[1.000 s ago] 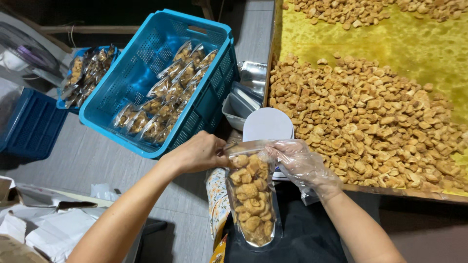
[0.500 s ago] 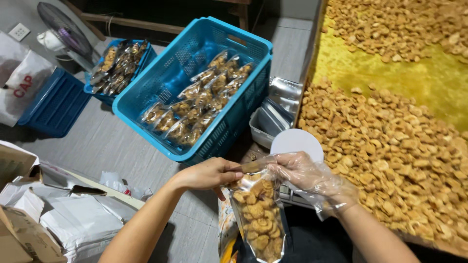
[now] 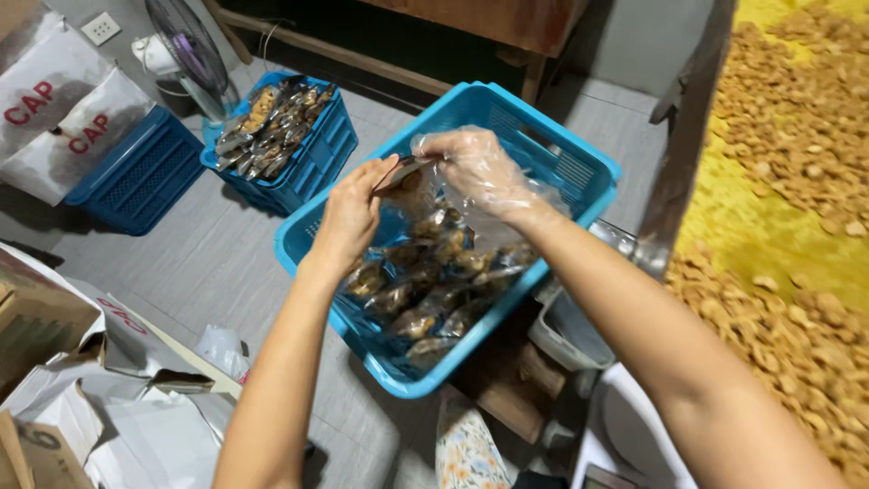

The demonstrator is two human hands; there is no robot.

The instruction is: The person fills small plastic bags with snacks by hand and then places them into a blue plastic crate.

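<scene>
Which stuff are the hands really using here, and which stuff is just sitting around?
In use:
left hand and gloved right hand, both holding the filled snack bag
light blue basket beneath, with packed bags inside

Sitting around:
dark blue crate
fan
white sacks
cardboard boxes
loose snacks on the table

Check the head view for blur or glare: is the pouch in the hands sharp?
Head view: the pouch is softly motion-blurred, as are the left hand and gloved right hand; glove plastic shows mild glare; light is even; the yellow table is bright, not clipped.
</scene>
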